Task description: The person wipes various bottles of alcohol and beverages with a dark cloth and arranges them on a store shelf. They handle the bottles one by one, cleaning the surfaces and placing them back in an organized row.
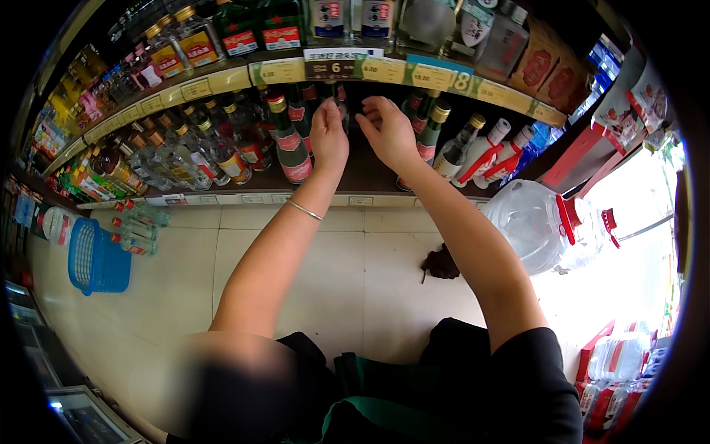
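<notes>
My left hand (330, 135) reaches over the bottom shelf (355, 166), its fingers curled together. Just behind it a dark glass bottle (342, 102) partly shows; whether the hand touches it I cannot tell. My right hand (390, 133) hangs opposite, a small gap away, with fingers bent, thumb apart and nothing visible in it. Left of my left hand stands a green glass bottle (293, 147) with pink labels and a gold cap. A similar green bottle (430, 136) stands upright beside my right hand, partly covered by it.
Above my hands runs an upper shelf edge with price tags (333, 67). Clear bottles (191, 158) crowd the left, white bottles (488, 152) the right. On the floor are a blue plastic basket (113, 263), several small bottles (136, 227), large water jugs (527, 222) and a dark crumpled object (442, 263).
</notes>
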`<state>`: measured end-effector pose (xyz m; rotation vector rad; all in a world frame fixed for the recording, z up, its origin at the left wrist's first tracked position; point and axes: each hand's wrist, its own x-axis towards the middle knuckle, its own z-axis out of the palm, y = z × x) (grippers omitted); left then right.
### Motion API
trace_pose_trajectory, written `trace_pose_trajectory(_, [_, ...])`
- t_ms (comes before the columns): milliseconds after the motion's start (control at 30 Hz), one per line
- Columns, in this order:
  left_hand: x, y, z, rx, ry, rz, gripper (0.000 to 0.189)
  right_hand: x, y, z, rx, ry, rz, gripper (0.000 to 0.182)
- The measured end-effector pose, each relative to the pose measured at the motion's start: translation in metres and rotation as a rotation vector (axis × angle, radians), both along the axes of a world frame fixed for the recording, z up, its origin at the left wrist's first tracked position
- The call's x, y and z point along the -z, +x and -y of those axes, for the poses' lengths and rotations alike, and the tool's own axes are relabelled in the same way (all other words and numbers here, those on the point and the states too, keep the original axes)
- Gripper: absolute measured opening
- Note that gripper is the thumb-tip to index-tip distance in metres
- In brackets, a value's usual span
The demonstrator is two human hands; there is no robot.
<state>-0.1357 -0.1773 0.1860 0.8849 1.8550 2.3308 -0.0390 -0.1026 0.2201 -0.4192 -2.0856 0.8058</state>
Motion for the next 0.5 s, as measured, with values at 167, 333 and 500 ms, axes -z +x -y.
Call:
trace_pose_trajectory(167, [-0.015,-0.02,0.007,0.14,-0.073,0.265,0.054,0.016,-0.083,-0.046,0.0,-0.064,0.206,0.051])
trace_pose_trajectory(333, [0.028,-0.047,-0.008,0.017,-0.096,0.311,0.052,0.022,-0.124,-0.041,-0.042,0.0,0.181,0.052])
trace_pose_trajectory(500, [0.061,-0.043,-0.029,0.021,-0.148,0.366,0.052,0.031,-0.114,-0.056,0.178,0.309,0.347,0.048])
